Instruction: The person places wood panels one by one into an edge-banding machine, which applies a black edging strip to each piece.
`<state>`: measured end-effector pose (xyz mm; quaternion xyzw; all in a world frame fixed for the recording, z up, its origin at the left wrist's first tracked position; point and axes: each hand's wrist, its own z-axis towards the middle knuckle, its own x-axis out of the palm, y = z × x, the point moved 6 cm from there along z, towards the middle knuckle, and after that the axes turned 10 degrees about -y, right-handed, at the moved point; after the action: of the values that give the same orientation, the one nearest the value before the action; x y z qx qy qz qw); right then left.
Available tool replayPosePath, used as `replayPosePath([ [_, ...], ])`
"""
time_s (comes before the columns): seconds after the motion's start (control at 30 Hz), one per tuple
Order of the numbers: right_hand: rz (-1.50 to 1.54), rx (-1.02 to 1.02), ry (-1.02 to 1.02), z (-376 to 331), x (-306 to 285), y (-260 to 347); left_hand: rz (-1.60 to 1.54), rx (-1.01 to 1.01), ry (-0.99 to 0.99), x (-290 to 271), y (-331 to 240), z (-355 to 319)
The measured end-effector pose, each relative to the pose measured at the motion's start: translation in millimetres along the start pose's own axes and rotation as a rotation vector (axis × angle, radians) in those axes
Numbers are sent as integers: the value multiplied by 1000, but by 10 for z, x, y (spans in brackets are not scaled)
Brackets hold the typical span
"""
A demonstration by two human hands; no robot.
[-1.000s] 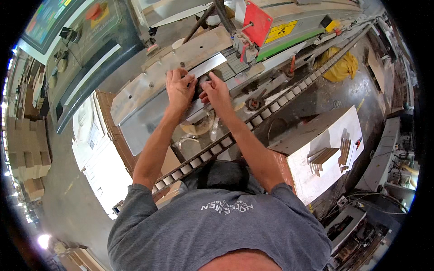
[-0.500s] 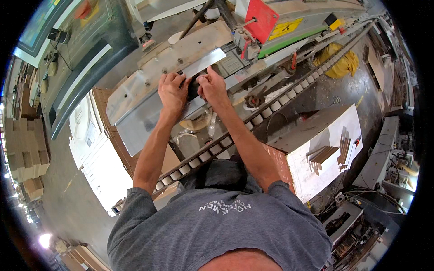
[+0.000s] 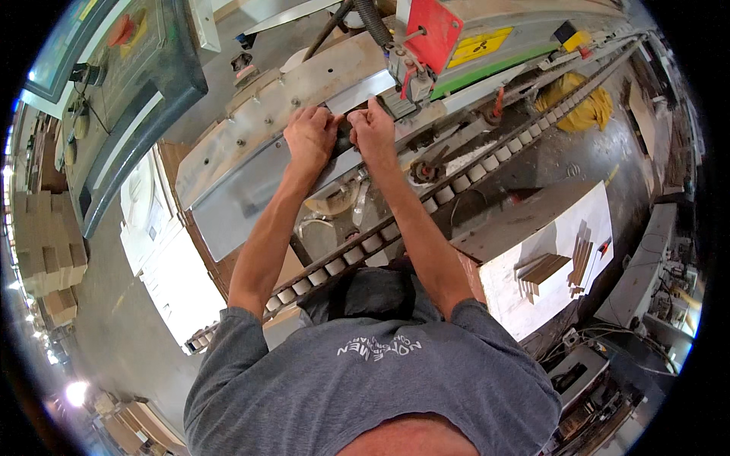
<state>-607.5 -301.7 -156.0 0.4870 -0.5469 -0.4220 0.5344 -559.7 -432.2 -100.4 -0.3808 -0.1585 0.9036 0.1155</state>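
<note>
A narrow, pale strip-shaped panel (image 3: pixel 363 90) lies along the dark track of a machine, its right end near the red-covered unit. My left hand (image 3: pixel 308 140) is closed with bent fingers at the strip's near edge, over the metal table plate. Close beside it, my right hand (image 3: pixel 372 137) is curled, its index finger reaching toward the strip. Both hands seem to grip or press the strip's near side; the fingertips are partly hidden. Dark track pads (image 3: pixel 399 105) show just right of my right hand.
A roller rail (image 3: pixel 334 266) crosses between me and the machine. A red cover (image 3: pixel 433 34) stands at the right end of the strip. A white-topped box (image 3: pixel 555 266) with thin strips is at the right; white panels (image 3: pixel 171 281) are stacked left. A control console (image 3: pixel 144 99) stands far left.
The strip has moved right, toward the red-covered unit, and both hands have shifted right with it. The view has turned slightly.
</note>
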Motion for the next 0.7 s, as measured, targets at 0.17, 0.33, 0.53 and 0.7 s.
replayPosePath([
  [0.17,-103,-28,-42,140,-126,76,57,29,82,293,-103,155],
  [0.33,-148,-92,-9,-141,-274,355,34,-21,169,611,-227,359],
  [0.53,-148,-120,-32,-896,-552,380,77,-48,254,759,-430,494],
  [0.7,-235,-96,95,-1514,-589,407,-147,147,216,628,-379,599],
])
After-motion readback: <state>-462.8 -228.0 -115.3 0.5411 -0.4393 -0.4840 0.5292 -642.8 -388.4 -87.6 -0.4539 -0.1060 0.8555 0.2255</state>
